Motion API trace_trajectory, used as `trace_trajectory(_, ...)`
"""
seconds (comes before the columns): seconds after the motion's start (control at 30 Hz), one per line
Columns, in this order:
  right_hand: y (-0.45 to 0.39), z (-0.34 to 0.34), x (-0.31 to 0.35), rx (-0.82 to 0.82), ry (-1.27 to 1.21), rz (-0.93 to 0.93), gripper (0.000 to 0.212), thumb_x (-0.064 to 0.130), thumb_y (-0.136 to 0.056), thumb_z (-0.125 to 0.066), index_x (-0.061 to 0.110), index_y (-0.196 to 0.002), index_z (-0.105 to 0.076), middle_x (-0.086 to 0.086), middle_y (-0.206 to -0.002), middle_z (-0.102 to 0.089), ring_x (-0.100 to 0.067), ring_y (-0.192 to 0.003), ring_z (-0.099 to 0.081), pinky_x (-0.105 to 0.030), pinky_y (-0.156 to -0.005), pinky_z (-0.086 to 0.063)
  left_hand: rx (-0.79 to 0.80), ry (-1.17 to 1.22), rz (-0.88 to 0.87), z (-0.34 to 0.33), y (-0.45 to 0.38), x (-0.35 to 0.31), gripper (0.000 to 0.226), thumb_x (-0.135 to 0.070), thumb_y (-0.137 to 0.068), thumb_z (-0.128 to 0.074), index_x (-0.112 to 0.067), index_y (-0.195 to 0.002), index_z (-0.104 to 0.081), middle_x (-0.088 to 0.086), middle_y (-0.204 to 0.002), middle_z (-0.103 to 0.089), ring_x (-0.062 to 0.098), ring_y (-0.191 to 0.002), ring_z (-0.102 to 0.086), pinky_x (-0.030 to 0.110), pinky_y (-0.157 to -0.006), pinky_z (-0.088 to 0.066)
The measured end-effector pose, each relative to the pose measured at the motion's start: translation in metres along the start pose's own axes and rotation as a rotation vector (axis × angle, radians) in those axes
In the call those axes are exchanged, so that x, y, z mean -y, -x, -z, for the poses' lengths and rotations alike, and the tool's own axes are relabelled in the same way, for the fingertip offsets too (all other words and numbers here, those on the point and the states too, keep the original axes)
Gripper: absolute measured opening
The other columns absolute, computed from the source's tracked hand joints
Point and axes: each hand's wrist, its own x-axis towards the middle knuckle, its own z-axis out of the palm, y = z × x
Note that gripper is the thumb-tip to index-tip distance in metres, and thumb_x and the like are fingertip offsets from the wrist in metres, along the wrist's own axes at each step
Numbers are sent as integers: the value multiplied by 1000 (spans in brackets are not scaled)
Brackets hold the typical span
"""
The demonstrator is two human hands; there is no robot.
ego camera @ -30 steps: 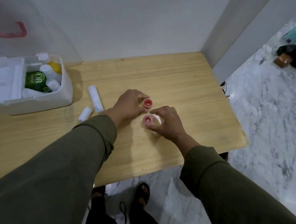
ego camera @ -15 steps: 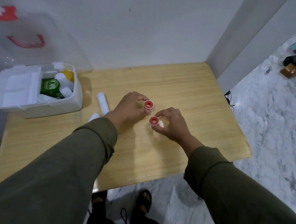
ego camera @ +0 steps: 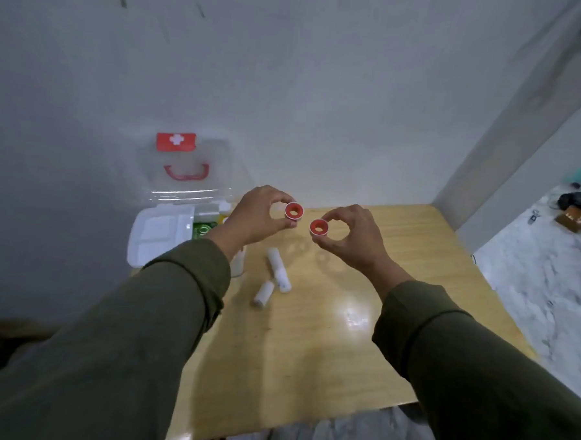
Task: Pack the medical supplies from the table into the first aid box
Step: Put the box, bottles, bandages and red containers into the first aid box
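Light wooden table [ego camera: 359, 358] set in a corner against a plain white wall. At its far left, white plastic first aid box [ego camera: 162, 236] stands open, clear lid [ego camera: 187, 170] upright; a green-labelled item [ego camera: 201, 230] and white packs lie inside. Two white gauze rolls, long [ego camera: 279, 269] and short [ego camera: 263, 294], lie near the box. Left hand [ego camera: 259, 216] pinches a red-cored tape roll [ego camera: 294, 210] above the table; right hand [ego camera: 352, 236] pinches a second red-cored roll [ego camera: 318, 227], rolls apart
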Motion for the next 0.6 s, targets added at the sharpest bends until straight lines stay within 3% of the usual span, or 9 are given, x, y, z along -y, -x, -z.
trace_trajectory(0.3, -31, -76, 120, 40, 39, 119, 36, 45, -73, -74, 28, -103, -65, -4, -117, -56, -23, -115, -43, -38, -94, -40, -119, -35, 121, 94, 41, 109, 47, -32, -76, -76, -19, -119, -64, 6, -135, -54, 25, -125, -45, 29, -99, -32)
trace_trajectory(0.43, -41, -112, 154, 73, 121, 133, 39, 49, -75, -71, 29, -107, -64, -3, -127, -52, -22, -121, -39, -38, -96, -35, -133, -59, 196, 108, 51, 160, 44, -35, -76, -75, -20, -116, -65, 6, -125, -57, 24, -115, -49, 27, -88, -34)
trace_trajectory(0.6, -52, -150, 178, 118, 198, 155, 40, 51, -74, -70, 31, -109, -65, 1, -133, -48, -21, -128, -31, -37, -97, -31, -95, -63, 266, 113, 60, 200, 44, -38, -76, -75, -24, -117, -65, 6, -126, -53, 25, -117, -46, 33, -95, -38)
